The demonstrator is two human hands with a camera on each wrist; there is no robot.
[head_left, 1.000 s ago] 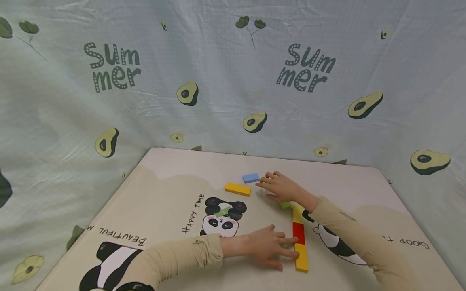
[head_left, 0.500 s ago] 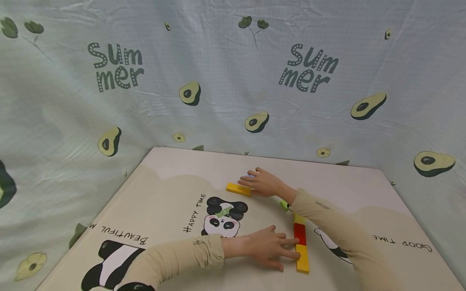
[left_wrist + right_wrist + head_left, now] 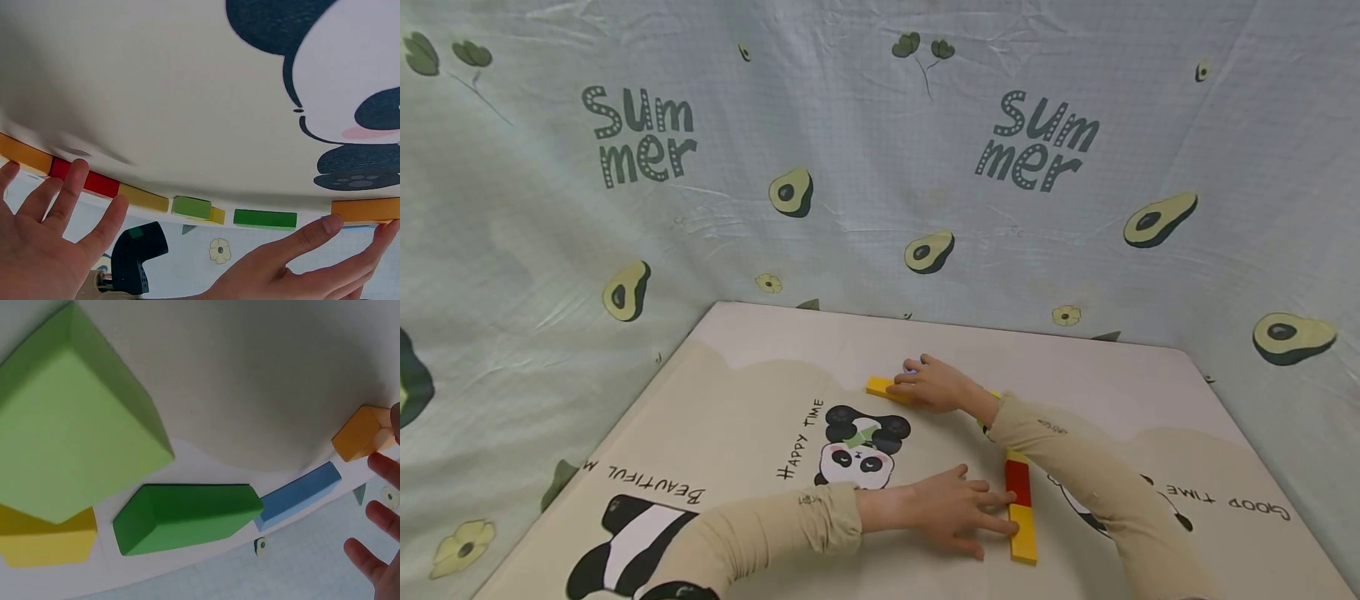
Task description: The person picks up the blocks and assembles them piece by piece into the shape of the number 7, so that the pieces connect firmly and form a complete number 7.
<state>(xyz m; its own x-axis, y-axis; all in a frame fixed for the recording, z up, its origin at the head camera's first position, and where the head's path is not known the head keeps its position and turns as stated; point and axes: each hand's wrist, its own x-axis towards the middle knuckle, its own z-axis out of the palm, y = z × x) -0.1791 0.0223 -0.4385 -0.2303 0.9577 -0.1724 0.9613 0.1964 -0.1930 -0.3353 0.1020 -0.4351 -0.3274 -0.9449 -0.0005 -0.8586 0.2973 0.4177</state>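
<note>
My right hand (image 3: 936, 385) pinches the near end of an orange building block (image 3: 878, 386) at the far side of the table, thumb on one side and fingers on the other. This block lies flat. My left hand (image 3: 951, 510) is spread, its fingertips touching a red block (image 3: 1018, 483) and a second orange block (image 3: 1022, 535) at their left edge. Those two lie end to end with a yellow block (image 3: 144, 197). Beyond them are a light green block (image 3: 75, 425), another yellow one (image 3: 50, 540), a dark green block (image 3: 194, 515) and a blue block (image 3: 300, 494).
The table cover (image 3: 760, 400) carries printed pandas and lettering. Behind it hangs a pale curtain (image 3: 850, 125) with avocado prints. The right forearm (image 3: 1075, 467) passes over part of the block row in the head view. A black wrist device (image 3: 134, 259) shows in the left wrist view.
The right hand has moved left past the blue block to the far orange block, and its fingers have closed on it. The left hand has stayed in place.
</note>
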